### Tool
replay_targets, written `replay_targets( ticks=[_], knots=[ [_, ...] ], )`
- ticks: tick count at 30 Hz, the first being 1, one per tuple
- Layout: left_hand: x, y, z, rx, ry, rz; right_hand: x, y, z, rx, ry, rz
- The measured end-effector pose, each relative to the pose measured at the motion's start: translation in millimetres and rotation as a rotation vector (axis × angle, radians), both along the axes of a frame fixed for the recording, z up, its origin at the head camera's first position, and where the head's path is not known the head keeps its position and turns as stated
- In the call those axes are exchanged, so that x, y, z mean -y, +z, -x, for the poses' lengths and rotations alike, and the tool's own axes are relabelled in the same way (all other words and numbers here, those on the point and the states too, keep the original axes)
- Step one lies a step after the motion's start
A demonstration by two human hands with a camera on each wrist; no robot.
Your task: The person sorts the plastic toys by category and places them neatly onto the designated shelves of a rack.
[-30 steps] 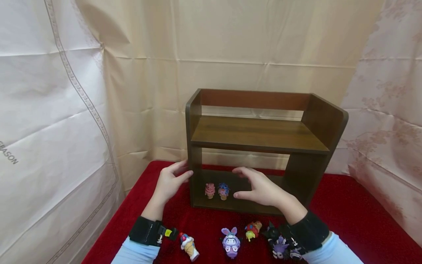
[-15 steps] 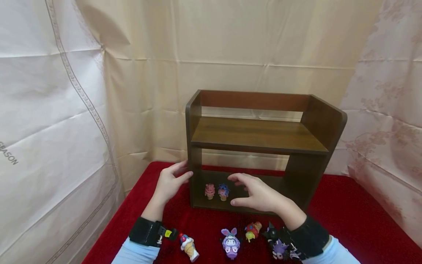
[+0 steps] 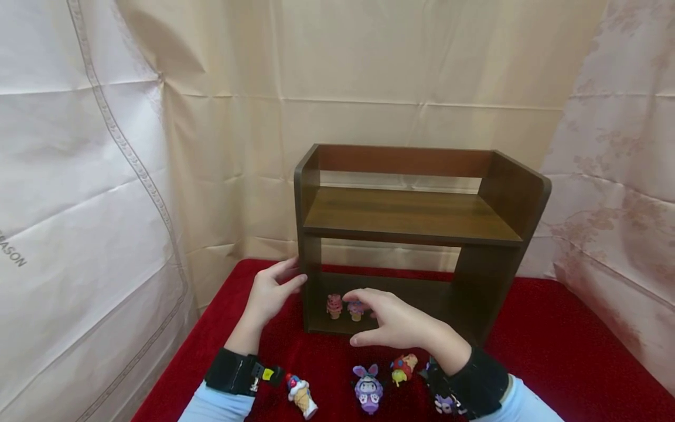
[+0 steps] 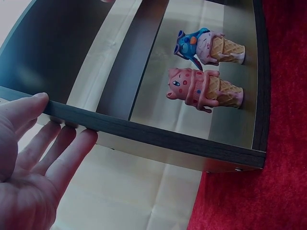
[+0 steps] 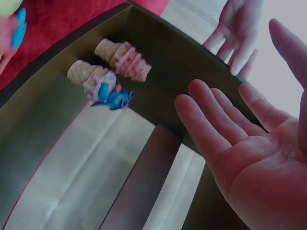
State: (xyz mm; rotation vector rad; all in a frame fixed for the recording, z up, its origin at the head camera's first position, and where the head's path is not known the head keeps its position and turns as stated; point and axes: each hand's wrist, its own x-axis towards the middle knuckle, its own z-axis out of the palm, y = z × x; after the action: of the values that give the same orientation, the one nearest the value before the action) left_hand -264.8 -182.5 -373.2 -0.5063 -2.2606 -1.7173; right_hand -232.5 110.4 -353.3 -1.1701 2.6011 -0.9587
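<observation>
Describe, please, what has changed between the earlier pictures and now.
The right grip moved left and slightly lower in the head view, now partly covering the blue-topped ice-cream figure. Nothing was grasped or released. The left grip, the shelf and the pink figure stayed put.

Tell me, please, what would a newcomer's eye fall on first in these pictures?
Probably the brown shelf unit, standing on the red cloth in the head view. Next might come the pink figurine and the blue-topped figurine, side by side at the left of its lower level. The left hand touches the unit's left side; the right hand, empty, is near both figurines.
</observation>
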Motion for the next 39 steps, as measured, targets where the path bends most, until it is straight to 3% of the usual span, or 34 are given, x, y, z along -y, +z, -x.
replay_targets(
  ticks=[6,13,22,33,39],
  knots=[
    [-1.6,7.3,-7.8,-0.01,-0.009,-0.01,10,-3.1,-3.2,0.035,0.024,0.001],
    [-1.9,6.4,-4.8,0.013,-0.008,-0.021,20,-11.1,-7.2,0.057,0.048,0.005],
    [-1.1,7.6,-4.0,-0.007,-0.021,-0.022,37,-21.6,-14.2,0.071,0.012,-0.043],
    [-0.4,5.9,-5.3,-0.009,-0.017,-0.013,62,-36.1,-19.1,0.085,0.051,-0.112],
    [6.3,-18.2,16.0,-0.031,-0.012,-0.021,75,-37.3,-22.4,0.075,0.062,-0.14]
  ],
)
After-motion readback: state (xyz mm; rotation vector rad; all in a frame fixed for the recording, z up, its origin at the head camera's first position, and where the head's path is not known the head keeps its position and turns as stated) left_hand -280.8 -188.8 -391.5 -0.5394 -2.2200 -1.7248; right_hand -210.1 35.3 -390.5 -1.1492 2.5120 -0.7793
